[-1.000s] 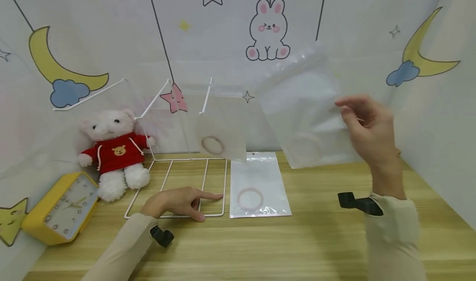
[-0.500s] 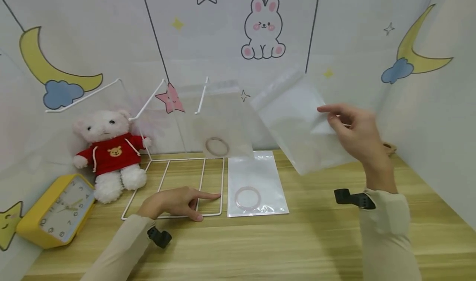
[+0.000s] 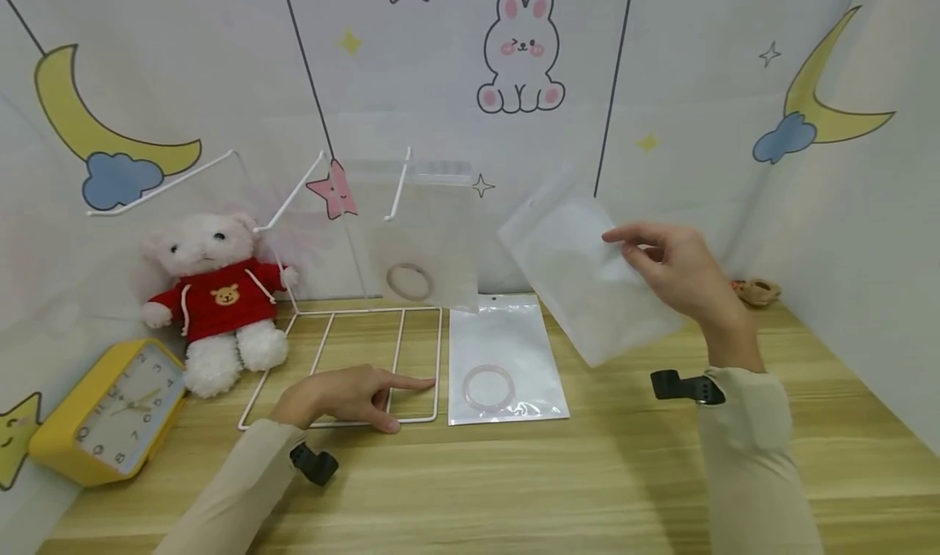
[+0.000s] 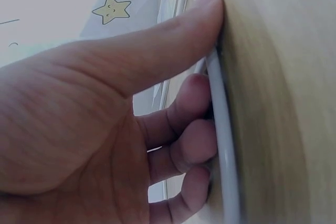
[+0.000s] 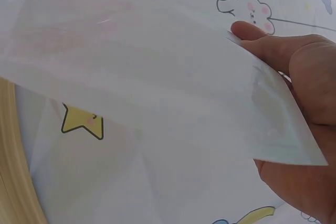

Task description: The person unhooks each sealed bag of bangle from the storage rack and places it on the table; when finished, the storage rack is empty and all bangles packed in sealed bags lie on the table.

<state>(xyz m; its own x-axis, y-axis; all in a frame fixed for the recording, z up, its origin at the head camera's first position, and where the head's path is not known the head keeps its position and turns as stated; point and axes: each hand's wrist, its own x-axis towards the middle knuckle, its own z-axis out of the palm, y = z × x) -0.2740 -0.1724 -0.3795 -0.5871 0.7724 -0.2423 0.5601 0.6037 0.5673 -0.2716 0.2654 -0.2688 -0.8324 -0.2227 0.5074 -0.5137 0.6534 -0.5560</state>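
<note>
My left hand [image 3: 341, 393] rests low on the base of a white wire rack [image 3: 439, 351]. Its index finger points toward the right base wire. In the left wrist view, its thumb lies across a white wire [image 4: 223, 129], and the other fingertips are beside that wire. My right hand [image 3: 679, 269] pinches a translucent plastic bag [image 3: 580, 269] by its edge, tilted above the table. The bag's contents do not show clearly. Another clear bag [image 3: 433, 233] with a ring-shaped bangle [image 3: 389, 277] hangs upright from a rack hook [image 3: 399, 184].
A flat bag [image 3: 507, 335] with a pale pink bangle [image 3: 465, 388] lies right of the rack. A teddy bear [image 3: 223, 294] in a red top and a yellow clock [image 3: 66, 449] stand left. A small brown object [image 3: 758, 292] sits at the back right. A patterned curtain hangs behind.
My right hand has moved left and down with the bag, bringing it nearer the rack. The hanging bag has swung a little. My left hand stays on the rack base.
</note>
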